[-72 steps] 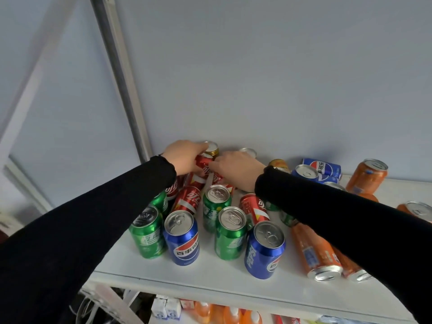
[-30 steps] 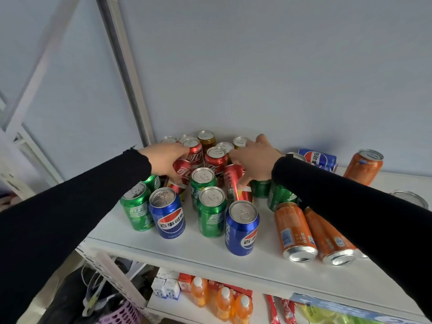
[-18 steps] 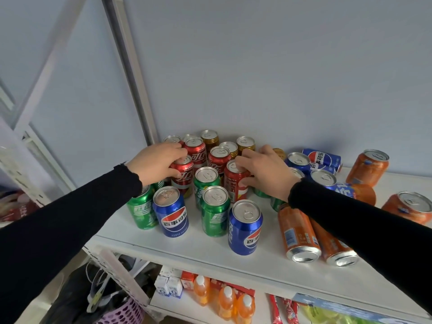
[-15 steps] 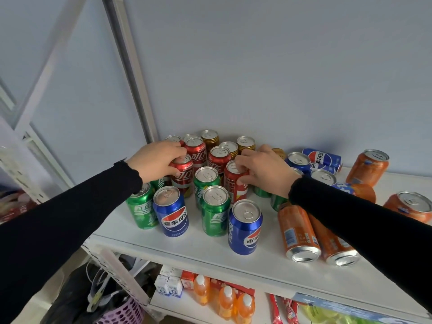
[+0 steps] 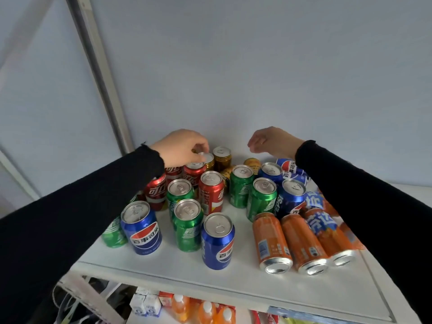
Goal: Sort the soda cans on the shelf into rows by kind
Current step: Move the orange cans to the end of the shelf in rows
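Soda cans (image 5: 211,192) crowding white shelf (image 5: 236,280)

My front-left blue can (image 5: 143,228) reads 百事可乐 under its red, white and blue globe. The next blue can (image 5: 218,240) shows only 百事. A blue can further back (image 5: 289,198) says PEPSI sideways. A red can (image 5: 156,191) carries white 可口. The lying orange can (image 5: 323,226) shows 芬达 in white on blue. Other lettering is too small for me to read.
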`<action>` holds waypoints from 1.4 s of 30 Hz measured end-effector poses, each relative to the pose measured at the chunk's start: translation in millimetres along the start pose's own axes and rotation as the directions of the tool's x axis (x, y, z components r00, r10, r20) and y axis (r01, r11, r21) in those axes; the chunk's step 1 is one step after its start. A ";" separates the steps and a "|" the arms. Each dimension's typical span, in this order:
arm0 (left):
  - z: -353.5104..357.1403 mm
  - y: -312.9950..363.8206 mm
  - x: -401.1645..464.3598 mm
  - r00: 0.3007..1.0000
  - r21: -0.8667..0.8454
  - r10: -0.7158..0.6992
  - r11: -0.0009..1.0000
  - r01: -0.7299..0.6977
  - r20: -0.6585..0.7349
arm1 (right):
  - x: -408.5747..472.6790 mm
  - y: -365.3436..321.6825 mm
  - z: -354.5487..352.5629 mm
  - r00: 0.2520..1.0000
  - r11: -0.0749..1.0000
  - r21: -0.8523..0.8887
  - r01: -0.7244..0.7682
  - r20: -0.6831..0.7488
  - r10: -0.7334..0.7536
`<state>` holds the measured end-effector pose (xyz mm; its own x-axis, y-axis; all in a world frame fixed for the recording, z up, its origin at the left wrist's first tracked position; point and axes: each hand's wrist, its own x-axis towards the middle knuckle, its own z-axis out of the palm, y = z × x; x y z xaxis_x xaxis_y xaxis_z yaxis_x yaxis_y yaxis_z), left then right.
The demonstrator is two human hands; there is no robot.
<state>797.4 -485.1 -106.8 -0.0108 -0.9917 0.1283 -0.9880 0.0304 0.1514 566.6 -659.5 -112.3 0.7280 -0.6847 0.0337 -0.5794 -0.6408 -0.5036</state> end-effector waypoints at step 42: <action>63.8 25.4 89.4 0.992 0.147 0.033 0.988 -0.051 0.125 | 20.5 55.8 19.0 0.987 0.946 -0.286 0.153 0.085 -0.134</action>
<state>761.5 -581.0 -154.0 -0.0626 -0.9980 0.0093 -0.9980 0.0626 -0.0014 556.2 -702.8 -156.1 0.8275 -0.5608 0.0276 -0.5416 -0.8101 -0.2244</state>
